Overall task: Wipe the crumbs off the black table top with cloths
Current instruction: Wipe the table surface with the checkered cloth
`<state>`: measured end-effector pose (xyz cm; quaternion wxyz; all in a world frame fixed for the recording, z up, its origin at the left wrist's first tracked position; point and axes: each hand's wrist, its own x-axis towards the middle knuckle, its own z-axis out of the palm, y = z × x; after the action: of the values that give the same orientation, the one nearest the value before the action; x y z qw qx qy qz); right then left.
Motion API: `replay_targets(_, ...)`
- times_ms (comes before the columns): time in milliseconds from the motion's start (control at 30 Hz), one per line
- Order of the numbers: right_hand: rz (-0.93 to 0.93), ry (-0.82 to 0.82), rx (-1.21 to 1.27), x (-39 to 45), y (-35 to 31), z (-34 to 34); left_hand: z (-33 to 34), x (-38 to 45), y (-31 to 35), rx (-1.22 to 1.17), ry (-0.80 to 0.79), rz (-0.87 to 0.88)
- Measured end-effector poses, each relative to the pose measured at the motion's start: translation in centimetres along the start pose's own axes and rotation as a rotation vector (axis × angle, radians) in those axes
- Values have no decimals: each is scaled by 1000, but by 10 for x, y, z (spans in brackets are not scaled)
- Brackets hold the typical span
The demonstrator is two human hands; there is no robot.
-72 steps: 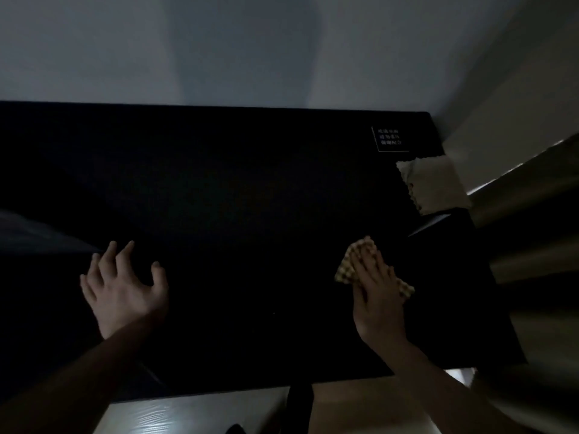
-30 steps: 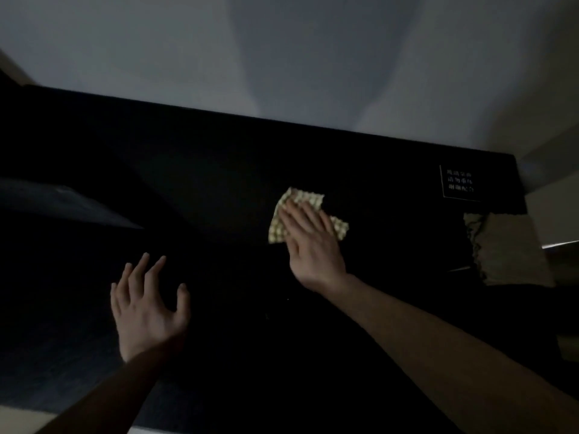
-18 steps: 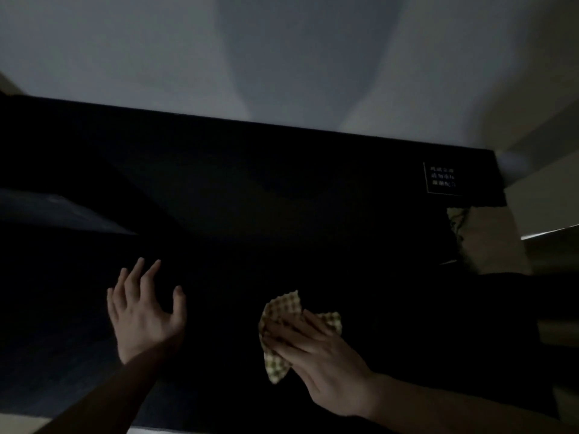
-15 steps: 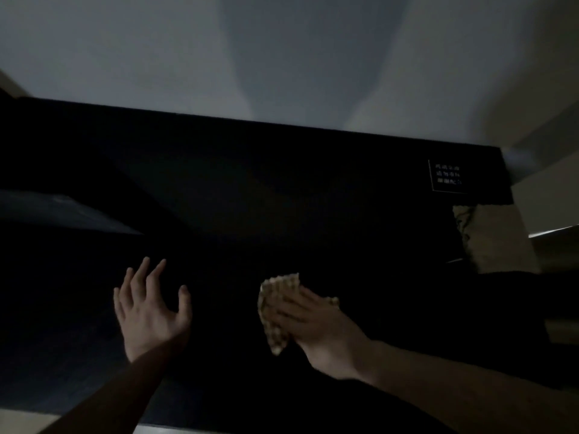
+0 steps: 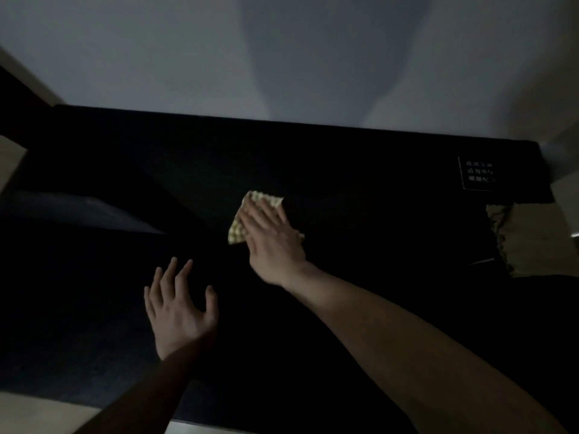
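The room is dim. The black table top (image 5: 376, 220) fills the middle of the head view. My right hand (image 5: 272, 242) lies flat on a yellow checked cloth (image 5: 241, 227) and presses it onto the middle of the table, fingers pointing away from me. My left hand (image 5: 178, 311) rests lower left on the table with fingers spread and nothing in it. A second pale cloth (image 5: 526, 236) lies at the table's right edge. Crumbs cannot be made out on the dark surface.
A white-lettered label (image 5: 477, 177) sits on the far right corner of the table. A pale wall (image 5: 282, 57) runs right behind the table's far edge. Light floor (image 5: 47, 415) shows below the near edge.
My right hand has pushed the checked cloth from near me out toward the far middle of the table. My left hand has stayed in place, spread on the surface.
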<state>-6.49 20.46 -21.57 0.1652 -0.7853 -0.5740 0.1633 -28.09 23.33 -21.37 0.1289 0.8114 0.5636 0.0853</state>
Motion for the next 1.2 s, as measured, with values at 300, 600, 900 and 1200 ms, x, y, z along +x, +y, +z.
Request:
replay_targets(300, -165, -205, 9, -186, -25, 12, -8, -2, 5, -20, -43, -15)
replay_targets(600, 89, -189, -212, -296, 86, -26, -12, -2, 5, -26, -79, -12)
replay_targets(900, 1002, 130, -71, -331, 117, -59, -14, -3, 6, -46, -72, -23)
replay_targets(1200, 1077, 144, 128, -224, 14, -17, -12, -3, 7, -29, -79, -33)
